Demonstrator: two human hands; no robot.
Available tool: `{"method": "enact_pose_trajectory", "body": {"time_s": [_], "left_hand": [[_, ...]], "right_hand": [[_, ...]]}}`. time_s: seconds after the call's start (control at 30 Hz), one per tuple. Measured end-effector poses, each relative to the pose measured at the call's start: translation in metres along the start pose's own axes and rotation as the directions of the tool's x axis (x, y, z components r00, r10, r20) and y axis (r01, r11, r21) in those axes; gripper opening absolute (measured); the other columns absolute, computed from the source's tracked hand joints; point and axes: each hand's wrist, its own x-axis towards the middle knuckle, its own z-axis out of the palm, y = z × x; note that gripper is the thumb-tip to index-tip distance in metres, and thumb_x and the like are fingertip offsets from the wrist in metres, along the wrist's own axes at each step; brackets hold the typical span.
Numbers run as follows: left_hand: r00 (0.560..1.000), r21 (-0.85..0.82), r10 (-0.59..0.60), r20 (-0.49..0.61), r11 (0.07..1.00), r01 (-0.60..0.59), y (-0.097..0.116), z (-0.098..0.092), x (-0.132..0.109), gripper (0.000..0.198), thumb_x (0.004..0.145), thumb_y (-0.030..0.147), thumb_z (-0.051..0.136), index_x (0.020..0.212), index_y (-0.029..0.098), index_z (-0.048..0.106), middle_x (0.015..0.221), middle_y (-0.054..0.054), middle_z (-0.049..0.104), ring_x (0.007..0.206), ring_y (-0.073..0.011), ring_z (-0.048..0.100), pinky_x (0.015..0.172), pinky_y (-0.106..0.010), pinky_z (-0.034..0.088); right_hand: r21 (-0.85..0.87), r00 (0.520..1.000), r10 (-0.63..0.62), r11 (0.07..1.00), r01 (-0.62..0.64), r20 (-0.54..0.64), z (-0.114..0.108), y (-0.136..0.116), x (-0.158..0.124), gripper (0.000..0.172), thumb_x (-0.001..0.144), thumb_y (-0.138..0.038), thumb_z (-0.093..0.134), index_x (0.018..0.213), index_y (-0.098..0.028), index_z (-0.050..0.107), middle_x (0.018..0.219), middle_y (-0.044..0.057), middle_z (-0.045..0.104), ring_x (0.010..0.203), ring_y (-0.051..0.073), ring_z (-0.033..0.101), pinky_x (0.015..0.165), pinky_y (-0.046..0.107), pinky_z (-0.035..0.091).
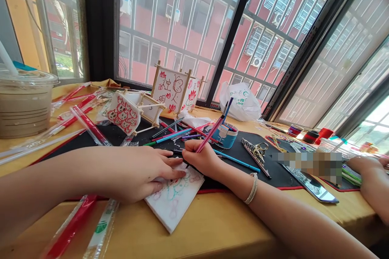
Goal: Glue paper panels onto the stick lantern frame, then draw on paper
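Observation:
A white square pad or stack of sheets [182, 210] lies at the table's front, with faint teal and pink line drawings on top. Flat across its upper left part rests my left hand [142, 172], fingers stretched out. My right hand [203, 160], with a beaded bracelet on the wrist, grips a pink pen [212, 129]. The pen's dark tip is at the pad's top edge, close to my left fingertips; I cannot tell if it touches. Loose coloured pens [173, 135] lie just behind both hands, and a blue cup [228, 135] stands behind the right one.
Small stick-framed lanterns with red drawings [170, 89] stand by the window. A lidded drink cup [24, 103] and plastic-wrapped red strips [91, 125] are on the left. Rightward lie a pencil case [255, 156], a phone [310, 184] and another person's hand [364, 166].

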Motion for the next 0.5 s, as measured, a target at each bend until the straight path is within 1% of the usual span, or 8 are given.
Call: {"method": "enact_pose_trajectory", "body": {"time_s": [0.1, 0.2, 0.3, 0.4, 0.5], "left_hand": [[1.0, -0.005, -0.004, -0.015, 1.0, 0.004, 0.001, -0.0008, -0.0003, 0.045, 0.085, 0.026, 0.045, 0.129, 0.037, 0.049, 0.133, 0.001, 0.053, 0.123, -0.023, 0.048, 0.097, -0.03, 0.042], [1.0, -0.001, 0.003, -0.02, 1.0, -0.003, 0.001, -0.0006, -0.0006, 0.045, 0.086, 0.026, 0.045, 0.129, 0.036, 0.049, 0.131, 0.001, 0.056, 0.122, -0.0226, 0.049, 0.097, -0.029, 0.043], [1.0, -0.015, 0.004, -0.028, 1.0, -0.004, -0.0003, 0.0004, -0.0005, 0.045, 0.086, 0.027, 0.045, 0.13, 0.036, 0.049, 0.133, 0.001, 0.053, 0.123, -0.0226, 0.047, 0.098, -0.03, 0.041], [1.0, -0.022, 0.004, -0.012, 1.0, -0.004, -0.0016, 0.001, -0.0001, 0.047, 0.086, 0.027, 0.044, 0.131, 0.036, 0.047, 0.136, 0.001, 0.051, 0.125, -0.0228, 0.045, 0.1, -0.031, 0.039], [1.0, -0.004, -0.002, 0.012, 1.0, 0.002, -0.0015, 0.0007, 0.0002, 0.048, 0.086, 0.027, 0.043, 0.133, 0.036, 0.045, 0.139, 0.002, 0.046, 0.127, -0.0233, 0.043, 0.1, -0.032, 0.039]], "right_hand": [[-0.003, 1.0, 0.003, 1.0, -0.003, -0.027, 0.0005, -0.0003, -0.0002, 0.026, 0.066, -0.021, 0.046, 0.049, -0.02, 0.026, 0.049, -0.007, 0.025, 0.049, 0.006, 0.022, 0.044, 0.02, 0.018], [-0.038, 1.0, -0.007, 0.999, 0.006, -0.013, 0.0009, 0.0008, 0.0003, 0.026, 0.066, -0.02, 0.045, 0.049, -0.02, 0.025, 0.05, -0.008, 0.022, 0.05, 0.006, 0.02, 0.045, 0.021, 0.017], [-0.044, 1.0, -0.001, 0.999, 0.0, -0.018, 0.0003, 0.0007, 0.001, 0.025, 0.065, -0.02, 0.044, 0.049, -0.02, 0.024, 0.05, -0.007, 0.022, 0.05, 0.006, 0.02, 0.045, 0.021, 0.016], [-0.02, 1.0, 0.011, 1.0, -0.01, 0.011, -0.0011, -0.0014, 0.0008, 0.025, 0.064, -0.02, 0.044, 0.049, -0.02, 0.025, 0.049, -0.008, 0.021, 0.049, 0.006, 0.02, 0.044, 0.021, 0.016], [0.02, 1.0, 0.019, 1.0, -0.019, 0.001, -0.0017, -0.0027, -0.0001, 0.027, 0.066, -0.022, 0.047, 0.048, -0.02, 0.026, 0.048, -0.008, 0.025, 0.048, 0.006, 0.023, 0.043, 0.02, 0.019]]}}
